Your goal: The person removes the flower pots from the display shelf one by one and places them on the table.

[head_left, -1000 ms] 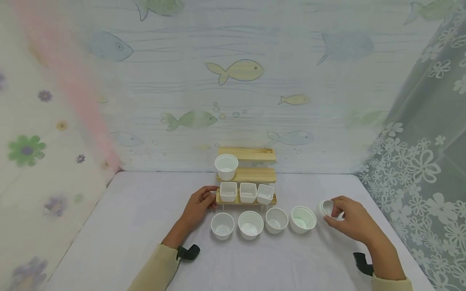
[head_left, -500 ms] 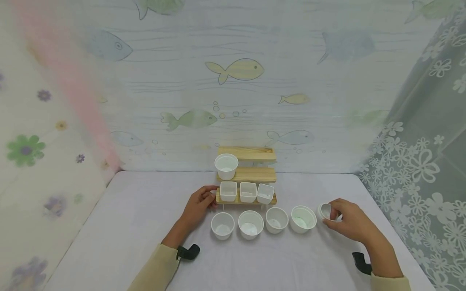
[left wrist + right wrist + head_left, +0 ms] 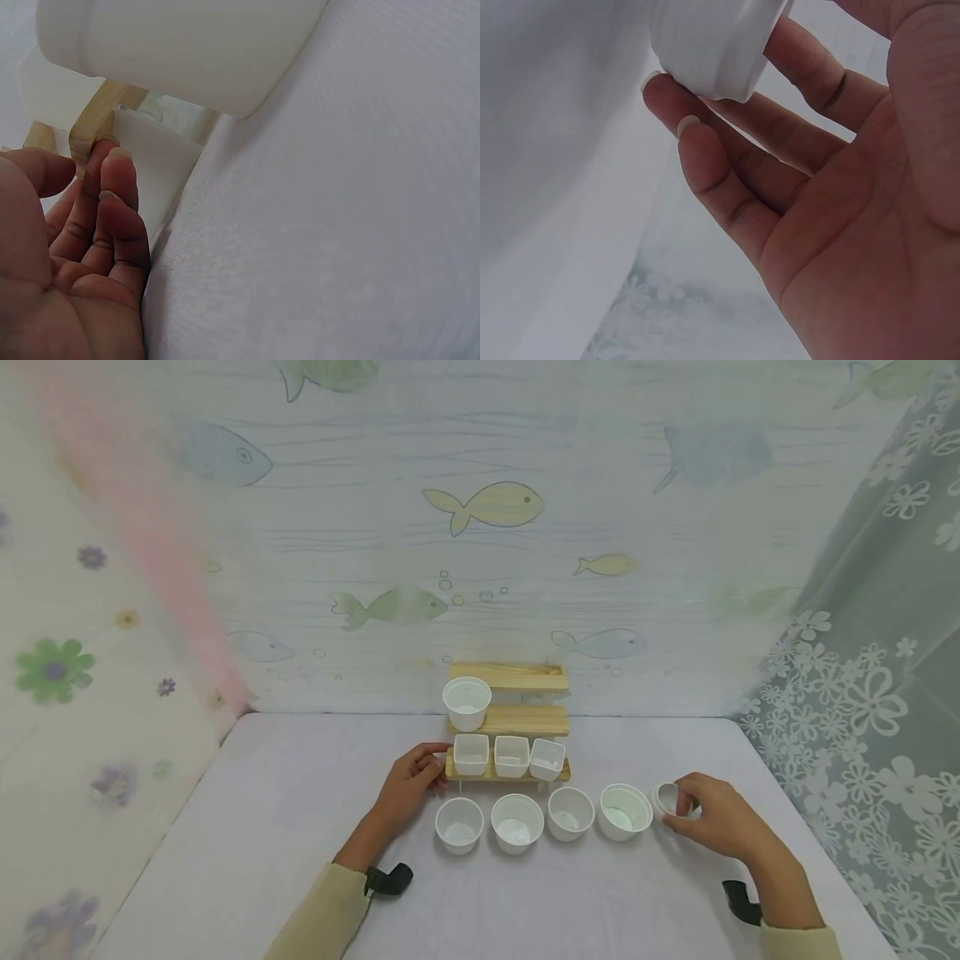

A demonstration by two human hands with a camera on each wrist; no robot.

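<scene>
A tiered wooden display stand [image 3: 527,720] stands at the back middle of the table. My left hand [image 3: 408,781] pinches the left end of its lowest plank [image 3: 97,120] between thumb and fingers. To the right, my right hand [image 3: 718,817] holds a small white round cup [image 3: 665,800] by the rim, close to the table. The right wrist view shows the cup [image 3: 712,49] with some fingers curled beneath it. Beside the held cup, a row of white round cups runs leftward: one [image 3: 625,812], then another [image 3: 570,815], then a third [image 3: 517,824], and the leftmost [image 3: 459,827].
Three small white square cups, the middle one [image 3: 512,757] among them, sit on the lowest plank. A white round cup [image 3: 467,704] stands on the middle plank's left. A white cloth covers the table [image 3: 300,827]. A fish-print curtain [image 3: 480,560] hangs behind.
My right hand has shifted slightly left and down with the cup, bringing it nearer the row's right end. The left hand and the stand have stayed put.
</scene>
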